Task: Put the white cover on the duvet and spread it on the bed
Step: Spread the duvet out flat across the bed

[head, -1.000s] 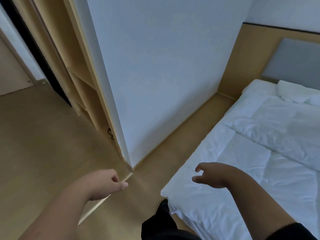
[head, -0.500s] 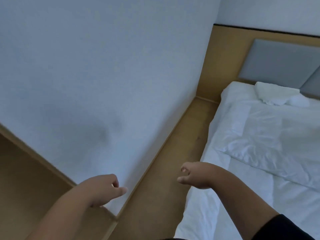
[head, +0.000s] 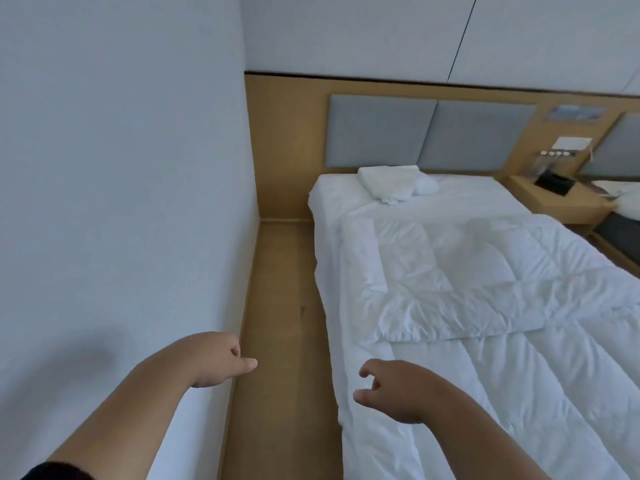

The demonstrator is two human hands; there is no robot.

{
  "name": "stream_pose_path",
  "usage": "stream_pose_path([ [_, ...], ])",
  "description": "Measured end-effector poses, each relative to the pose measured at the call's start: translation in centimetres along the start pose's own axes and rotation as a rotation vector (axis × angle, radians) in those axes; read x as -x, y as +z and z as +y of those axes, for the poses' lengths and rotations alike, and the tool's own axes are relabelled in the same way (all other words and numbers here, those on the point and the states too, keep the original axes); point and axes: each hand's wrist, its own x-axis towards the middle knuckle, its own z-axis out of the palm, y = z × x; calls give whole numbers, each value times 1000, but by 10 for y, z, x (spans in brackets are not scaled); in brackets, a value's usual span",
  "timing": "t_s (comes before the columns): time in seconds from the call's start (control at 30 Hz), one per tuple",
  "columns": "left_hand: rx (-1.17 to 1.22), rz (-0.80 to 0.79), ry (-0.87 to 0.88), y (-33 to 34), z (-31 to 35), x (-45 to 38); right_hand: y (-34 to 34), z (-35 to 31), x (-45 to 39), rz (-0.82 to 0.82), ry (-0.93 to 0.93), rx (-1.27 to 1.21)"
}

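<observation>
From the head camera, both arms reached forward. The left hand [head: 216,362] hung over the strip of wooden floor [head: 280,341] by the white wall [head: 121,202], fingers loosely curled, thumb out, holding nothing. The right hand [head: 394,389] hovered over the bed's [head: 329,199] near edge, fingers loosely curled, empty as well. The white quilted duvet [head: 502,306] lay rumpled across the mattress, its top part folded back over itself. A folded white cloth [head: 388,183] sat at the head of the bed below the grey padded headboard [head: 429,133]. A wooden nightstand [head: 557,199] stood on the bed's far side.
</observation>
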Motion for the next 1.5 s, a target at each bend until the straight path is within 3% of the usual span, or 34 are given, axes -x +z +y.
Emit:
stream_pose_path([
  [0.27, -98, -166, 153, -56, 40, -124, -29, 5, -47, -25, 151, -212],
  [0.43, -92, -207, 170, -95, 52, -203, -75, 18, -126, -26, 192, -240],
  [0.67, -86, -166, 80, -197, 69, -320, -206, 15, -281, -59, 61, -127],
  [0.8, 32, -73, 98, -259, 88, -373, -295, 8, -349, 10, 27, -84],
  [1.03, -2, -188, 106, -318, 105, -486, -374, 5, -457, 14, 30, -89],
  [1.27, -116, -343, 233, -364, 145, -686, -385, 24, -594, -49, 213, -212],
  [1.5, -339, -531, 378, -359, 214, -847, -380, 77, -694, 58, 534, -508],
])
